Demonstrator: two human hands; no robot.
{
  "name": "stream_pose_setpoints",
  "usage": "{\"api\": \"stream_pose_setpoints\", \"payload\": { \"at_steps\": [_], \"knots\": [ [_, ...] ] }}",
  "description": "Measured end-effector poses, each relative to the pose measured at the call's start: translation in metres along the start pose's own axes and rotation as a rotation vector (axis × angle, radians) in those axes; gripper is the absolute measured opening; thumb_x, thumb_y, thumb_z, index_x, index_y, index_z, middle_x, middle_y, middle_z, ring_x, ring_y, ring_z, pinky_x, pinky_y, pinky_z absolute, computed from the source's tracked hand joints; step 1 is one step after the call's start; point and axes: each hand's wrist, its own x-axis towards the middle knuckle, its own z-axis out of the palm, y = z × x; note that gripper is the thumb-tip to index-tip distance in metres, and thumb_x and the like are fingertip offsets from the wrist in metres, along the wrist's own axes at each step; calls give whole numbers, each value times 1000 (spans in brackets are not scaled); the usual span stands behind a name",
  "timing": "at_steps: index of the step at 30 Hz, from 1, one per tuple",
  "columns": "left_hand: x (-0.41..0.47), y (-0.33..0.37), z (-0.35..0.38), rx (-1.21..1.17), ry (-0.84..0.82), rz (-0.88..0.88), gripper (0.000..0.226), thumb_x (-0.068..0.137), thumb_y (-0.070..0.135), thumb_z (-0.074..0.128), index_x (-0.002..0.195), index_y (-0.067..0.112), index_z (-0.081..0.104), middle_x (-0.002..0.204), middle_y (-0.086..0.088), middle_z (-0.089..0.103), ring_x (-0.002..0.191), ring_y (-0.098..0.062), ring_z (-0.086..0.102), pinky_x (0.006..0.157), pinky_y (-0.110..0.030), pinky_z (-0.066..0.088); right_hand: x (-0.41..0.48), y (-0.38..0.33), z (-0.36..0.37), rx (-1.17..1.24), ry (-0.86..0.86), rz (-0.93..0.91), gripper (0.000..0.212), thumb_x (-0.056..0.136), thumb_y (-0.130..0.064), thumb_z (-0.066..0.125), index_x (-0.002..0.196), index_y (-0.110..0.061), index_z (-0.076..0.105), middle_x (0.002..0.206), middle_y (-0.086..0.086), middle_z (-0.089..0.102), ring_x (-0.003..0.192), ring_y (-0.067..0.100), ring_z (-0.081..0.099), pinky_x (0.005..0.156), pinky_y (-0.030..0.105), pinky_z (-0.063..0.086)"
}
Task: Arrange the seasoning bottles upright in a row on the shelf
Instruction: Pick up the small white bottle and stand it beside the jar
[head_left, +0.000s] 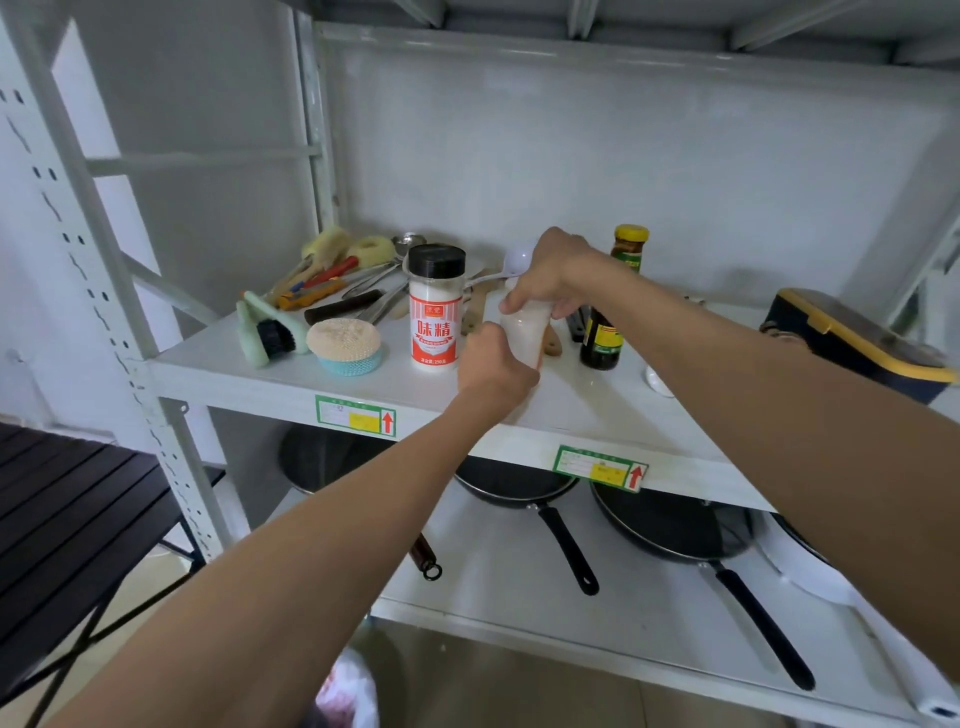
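Note:
A red-and-white seasoning jar (435, 312) with a black lid stands upright on the white shelf (239, 358). Just right of it both hands hold a white translucent bottle (524, 332). My left hand (496, 371) grips its lower part and my right hand (550, 273) closes over its top. A dark sauce bottle (601, 340) stands right of the white bottle, partly hidden by my right forearm. Behind it a brown bottle with a yellow cap (629, 247) stands near the back wall.
Brushes, a scrubbing pad (345, 343) and utensils (332, 288) lie on the shelf's left part. A dark box with yellow trim (852, 343) sits at the right. Frying pans (670, 525) rest on the lower shelf. A dark slatted table (72, 519) is at left.

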Motion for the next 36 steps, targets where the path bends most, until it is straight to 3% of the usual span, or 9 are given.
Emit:
{"api": "stream_pose_setpoints", "payload": {
  "at_steps": [5,8,13,18,20,22,24,29,36],
  "knots": [
    [6,-7,-4,-13,-49,30,80,61,29,89,127,8,50,120,-10,64,109,-29,61,80,-32,47,4,5,-9,-217,-79,-117,56,81,-26,75,128,-3,53,118,10,55,103,30,62,92,39,52],
    [12,-6,-8,34,-106,44,90,56,33,91,131,10,46,123,-9,61,111,-29,60,88,-36,50,5,11,-10,-236,-89,-193,57,86,-14,69,140,-17,51,140,7,50,125,27,51,102,35,44],
    [19,-4,-11,72,-158,37,83,63,28,88,133,11,46,128,-9,60,116,-30,58,95,-38,47,8,11,-13,-252,-41,-205,57,81,-24,76,135,-20,57,137,4,55,119,24,55,86,26,43],
    [19,-6,-4,53,-149,6,75,73,24,82,135,10,43,132,-10,56,121,-30,54,99,-37,45,10,5,-5,-323,38,-211,62,79,-26,76,134,-11,52,131,14,49,113,31,55,94,38,50],
    [17,-7,0,37,-137,-3,70,76,26,80,134,9,45,131,-11,58,120,-30,56,97,-36,47,11,5,-4,-339,36,-217,56,79,-25,74,128,-7,54,124,15,49,106,32,56,84,35,50],
    [14,-7,3,12,-118,-19,67,76,27,80,132,8,48,129,-13,59,117,-30,57,92,-34,48,11,6,-3,-344,48,-220,35,78,-27,74,101,-6,58,109,13,47,93,30,54,69,31,45],
    [13,-6,5,-24,-97,-49,63,76,29,80,127,6,51,123,-12,60,112,-27,59,83,-29,47,10,6,-2,-323,54,-214,34,77,-29,75,77,-10,46,105,11,42,86,28,49,58,27,37],
    [10,-3,9,-60,-66,-85,57,77,35,79,118,6,53,99,-4,55,92,-19,53,73,-25,40,5,4,-3,-286,54,-190,58,79,-33,75,123,-8,48,119,11,43,91,25,48,63,30,38],
    [12,-8,12,-21,-50,-52,57,74,36,80,118,10,55,110,-9,63,95,-23,60,74,-29,47,6,4,1,-257,90,-214,65,77,-38,77,126,-7,48,128,13,45,102,28,54,72,33,41]
  ]
}}
